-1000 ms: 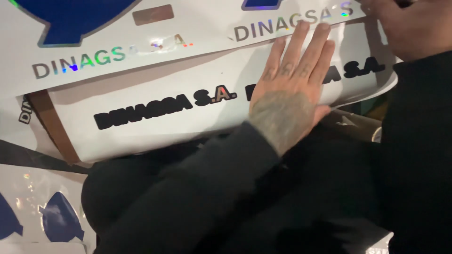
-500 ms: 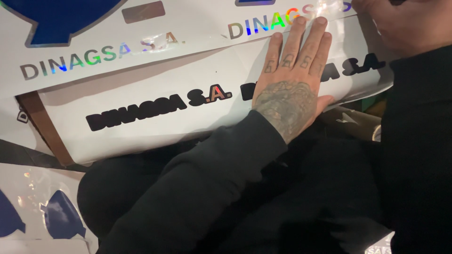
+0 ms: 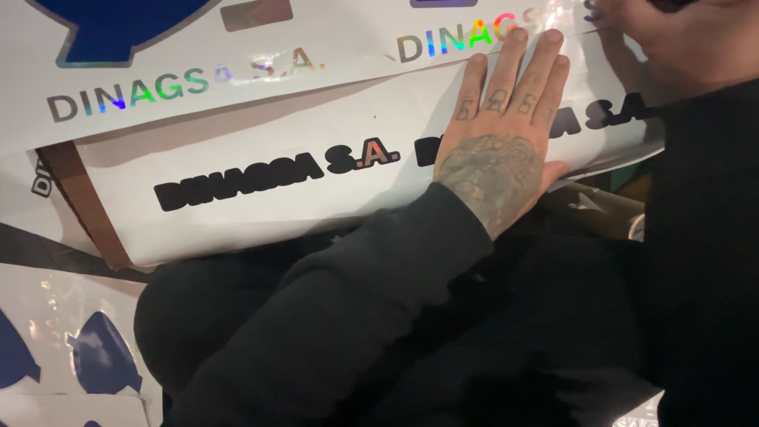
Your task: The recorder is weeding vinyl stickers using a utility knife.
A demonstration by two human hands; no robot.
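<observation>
My left hand (image 3: 496, 154) lies flat, palm down, fingers stretched out, on a white sticker sheet with black block lettering (image 3: 261, 170). It covers part of the second word, and its fingertips reach the sheet with rainbow holographic lettering (image 3: 198, 79) that lies behind. My right hand (image 3: 680, 39) is at the top right corner, partly cut off by the frame. Its fingers rest on the far right end of the holographic sheet, and their grip is hidden. Both arms wear dark sleeves.
A brown strip (image 3: 83, 202) runs under the left end of the white sheet. Blue cut-out shapes sit at the top left (image 3: 118, 28) and on a glossy sheet at the bottom left (image 3: 103, 360). My dark-clothed lap (image 3: 379, 332) fills the lower middle.
My left hand has crept slightly up the white sheet, staying flat on it. My right hand has stayed at the top right corner. The view has shifted a little.
</observation>
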